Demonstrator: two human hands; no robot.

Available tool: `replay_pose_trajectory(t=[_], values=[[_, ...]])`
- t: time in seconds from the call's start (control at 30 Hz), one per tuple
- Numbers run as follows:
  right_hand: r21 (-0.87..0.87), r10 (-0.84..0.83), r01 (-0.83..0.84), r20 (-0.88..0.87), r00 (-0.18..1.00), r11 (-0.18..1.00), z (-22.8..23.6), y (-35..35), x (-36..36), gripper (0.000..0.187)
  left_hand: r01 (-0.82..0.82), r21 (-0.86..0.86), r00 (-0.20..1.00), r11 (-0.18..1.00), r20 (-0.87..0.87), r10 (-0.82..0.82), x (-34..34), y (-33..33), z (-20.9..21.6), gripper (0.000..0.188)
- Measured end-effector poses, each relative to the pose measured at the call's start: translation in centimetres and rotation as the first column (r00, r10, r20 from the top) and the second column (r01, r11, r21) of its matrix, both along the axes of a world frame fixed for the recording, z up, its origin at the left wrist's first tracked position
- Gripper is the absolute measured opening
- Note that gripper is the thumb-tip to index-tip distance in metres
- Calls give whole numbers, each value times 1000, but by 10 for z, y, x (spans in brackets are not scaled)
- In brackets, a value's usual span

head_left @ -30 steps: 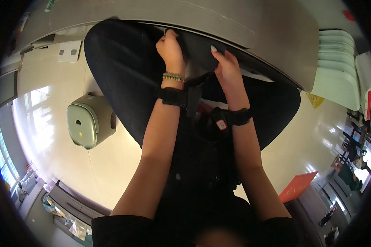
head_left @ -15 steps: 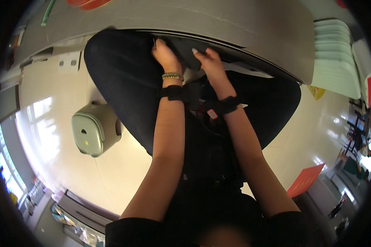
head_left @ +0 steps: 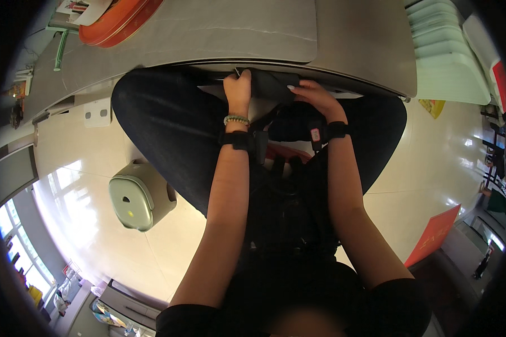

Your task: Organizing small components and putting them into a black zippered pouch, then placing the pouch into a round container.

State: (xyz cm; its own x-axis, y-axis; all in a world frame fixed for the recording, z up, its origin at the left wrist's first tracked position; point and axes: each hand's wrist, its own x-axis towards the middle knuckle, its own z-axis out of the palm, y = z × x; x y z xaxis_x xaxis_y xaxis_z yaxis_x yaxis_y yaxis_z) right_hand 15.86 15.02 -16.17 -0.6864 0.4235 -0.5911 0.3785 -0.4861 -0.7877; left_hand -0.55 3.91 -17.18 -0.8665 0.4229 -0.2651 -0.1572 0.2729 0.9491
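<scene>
A dark grey flat piece [head_left: 272, 84], like folded cloth or a soft pouch, is held up between my two hands at the table's front edge, over my lap. My left hand [head_left: 238, 90] is closed at its left end, and a thin light tip sticks up by the thumb. On the right end, my right hand [head_left: 319, 99] pinches it, thumb on the near face and fingers behind. Both wrists carry black straps, and a bead bracelet [head_left: 236, 120] is on the left one. The palm sides of both hands are hidden.
A grey table [head_left: 230, 31] spans the front, with a round red tin [head_left: 121, 25] at far left. Stacked pale green trays [head_left: 452, 73] stand at right. On the floor are a green stool [head_left: 138, 196] to my left and a red card [head_left: 433, 236] to my right.
My view has shifted, bringing more of the red tin into sight. My right hand has turned, moving away from the left, and the dark piece is spread flatter between them.
</scene>
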Motion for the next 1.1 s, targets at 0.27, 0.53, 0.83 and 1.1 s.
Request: replay_pose_trajectory(t=[0.27,0.53,0.83,1.1], values=[[-252,-323,268,-208,923,930,2,11,25,34,137,313,933,940,279,-228,29,6,29,19],[-243,-262,222,-143,955,944,-2,16,27,31,203,208,875,957,401,-273,48,17,14,16],[-134,-171,129,-372,912,983,59,8,16,15,271,365,829,891,382,-409,11,3,44,19],[-144,-349,320,-296,889,937,69,-11,-2,28,67,396,868,916,430,-249,15,3,31,20]])
